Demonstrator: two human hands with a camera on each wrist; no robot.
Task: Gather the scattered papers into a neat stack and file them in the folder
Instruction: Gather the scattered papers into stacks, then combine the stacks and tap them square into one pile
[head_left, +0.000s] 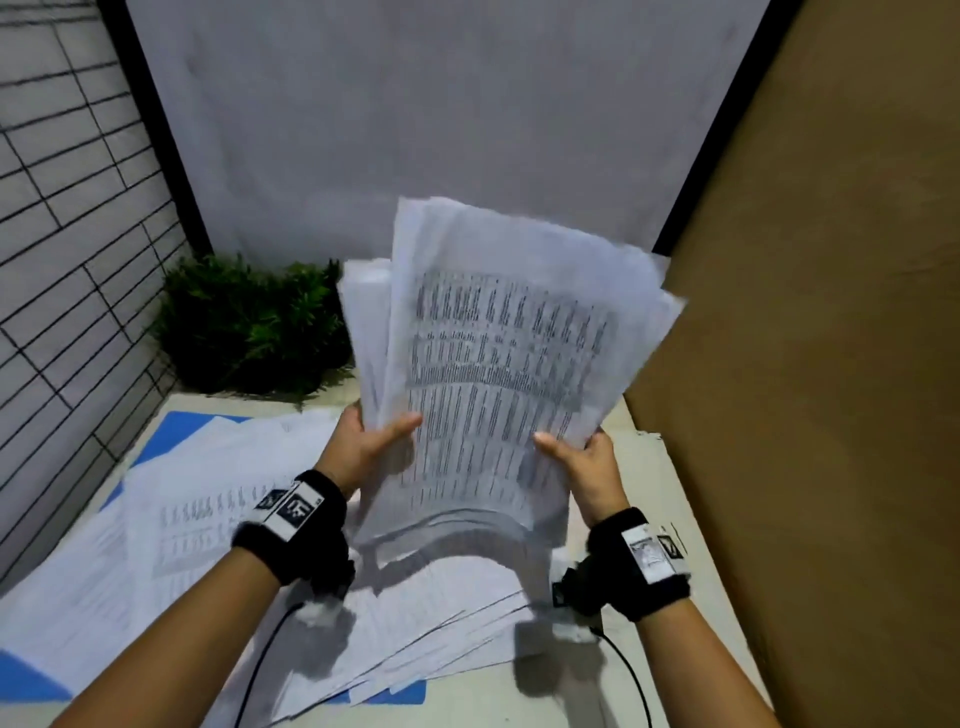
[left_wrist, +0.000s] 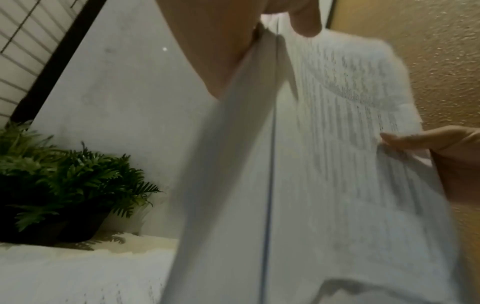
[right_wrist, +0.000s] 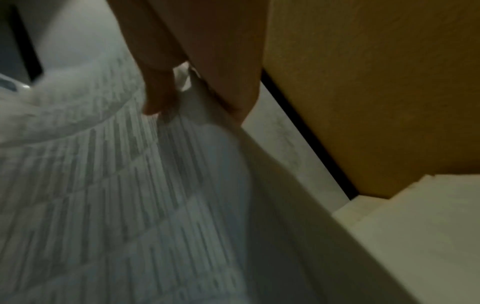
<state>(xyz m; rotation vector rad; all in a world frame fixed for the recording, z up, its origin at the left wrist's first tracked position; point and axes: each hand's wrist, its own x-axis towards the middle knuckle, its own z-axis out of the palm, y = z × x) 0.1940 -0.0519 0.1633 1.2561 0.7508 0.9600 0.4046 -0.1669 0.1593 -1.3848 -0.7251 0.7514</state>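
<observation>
Tiles (head_left: 62, 218) cover the wall at far left, and a plant (head_left: 249, 327) stands at the table's (head_left: 639, 649) back edge beside them. Loose papers (head_left: 197, 499) lie fanned over the table's left and middle, with blue folder (head_left: 176, 426) corners showing from under them. Left hand (head_left: 363, 447) grips the left edge of a sheaf (head_left: 498, 353), thumb on the printed front, fingers behind. The sheaf is held upright above the table, its sheets uneven and its lower part bowed. Right hand (head_left: 582, 462) pinches the sheaf's right edge the same way. A brown board (head_left: 831, 312) stands at right.
</observation>
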